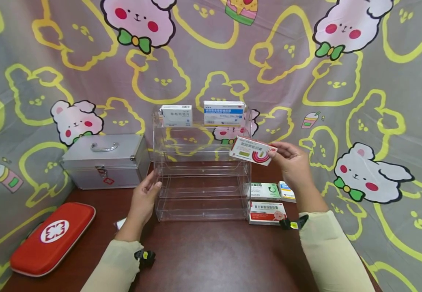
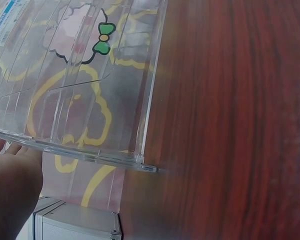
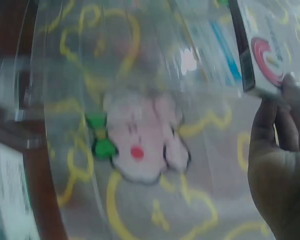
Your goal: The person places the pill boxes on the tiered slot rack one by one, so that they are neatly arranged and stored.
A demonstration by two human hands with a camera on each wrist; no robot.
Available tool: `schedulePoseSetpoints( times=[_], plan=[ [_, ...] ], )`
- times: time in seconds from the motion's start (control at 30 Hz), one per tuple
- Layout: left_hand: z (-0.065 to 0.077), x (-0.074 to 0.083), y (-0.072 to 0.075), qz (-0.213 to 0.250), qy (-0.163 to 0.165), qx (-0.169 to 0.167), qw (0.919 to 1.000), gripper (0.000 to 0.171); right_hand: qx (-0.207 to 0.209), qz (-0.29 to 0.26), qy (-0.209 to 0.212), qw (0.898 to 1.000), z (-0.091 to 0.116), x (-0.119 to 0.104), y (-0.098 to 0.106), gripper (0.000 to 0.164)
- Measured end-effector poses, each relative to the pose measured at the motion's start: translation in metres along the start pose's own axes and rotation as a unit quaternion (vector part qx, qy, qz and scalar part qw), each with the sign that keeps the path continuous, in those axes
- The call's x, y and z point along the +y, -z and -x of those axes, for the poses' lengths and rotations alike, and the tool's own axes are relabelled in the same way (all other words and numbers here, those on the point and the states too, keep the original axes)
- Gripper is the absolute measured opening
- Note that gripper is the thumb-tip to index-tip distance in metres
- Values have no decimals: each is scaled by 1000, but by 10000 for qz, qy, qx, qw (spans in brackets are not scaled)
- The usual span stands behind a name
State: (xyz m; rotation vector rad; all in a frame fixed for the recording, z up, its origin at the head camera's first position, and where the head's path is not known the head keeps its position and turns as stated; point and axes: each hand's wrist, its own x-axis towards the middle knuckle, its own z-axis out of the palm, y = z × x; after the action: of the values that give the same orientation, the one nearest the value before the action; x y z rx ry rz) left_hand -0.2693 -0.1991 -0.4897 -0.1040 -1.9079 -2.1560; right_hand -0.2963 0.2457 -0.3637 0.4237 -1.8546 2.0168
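Note:
A clear acrylic tiered display rack (image 1: 203, 192) stands on the table in the head view. My left hand (image 1: 143, 202) holds its left side edge; in the left wrist view the thumb and fingers lie on either side of the clear panel (image 2: 90, 154). Between thumb and fingers, my right hand (image 1: 295, 166) pinches a white medicine box (image 1: 249, 151) with a red ring print, raised in front of the rack's upper right part. On the top tier sit a small white medicine box (image 1: 176, 116) at left and a larger blue-and-white medicine box (image 1: 223, 114) at right.
Right of the rack lie a green-and-white box (image 1: 263, 191), a red-and-white box (image 1: 267, 213) and a blue-and-white box (image 1: 287, 192). A silver metal case (image 1: 103, 162) and a red first-aid pouch (image 1: 54, 239) are at left. A patterned curtain (image 1: 211, 52) hangs behind.

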Motion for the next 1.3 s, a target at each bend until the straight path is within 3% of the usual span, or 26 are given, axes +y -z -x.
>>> schedulePoseSetpoints(
  times=[0.23, 0.53, 0.83, 1.03, 1.13, 1.3],
  plan=[
    [1, 3, 0, -120, 20, 23, 9999, 61, -291, 1305, 510, 9897, -10, -6, -64, 30],
    [2, 4, 0, -116, 95, 102, 9998, 61, -460, 1688, 815, 9812, -30, -11, -129, 30],
    [0, 2, -1, -83, 49, 64, 9999, 61, -143, 2542, 894, 9629, -40, -1, -156, 29],
    [-1, 2, -2, 51, -35, 65, 10000, 60, -291, 2767, 1151, 9536, -47, 9, -174, 28],
    [-1, 2, -1, 65, -28, 102, 9999, 60, -386, 2736, 1166, 9540, -50, 15, -182, 27],
    [0, 1, -1, 62, -76, 81, 9999, 60, -514, 2479, 876, 9634, -53, 24, -191, 26]
  ],
)
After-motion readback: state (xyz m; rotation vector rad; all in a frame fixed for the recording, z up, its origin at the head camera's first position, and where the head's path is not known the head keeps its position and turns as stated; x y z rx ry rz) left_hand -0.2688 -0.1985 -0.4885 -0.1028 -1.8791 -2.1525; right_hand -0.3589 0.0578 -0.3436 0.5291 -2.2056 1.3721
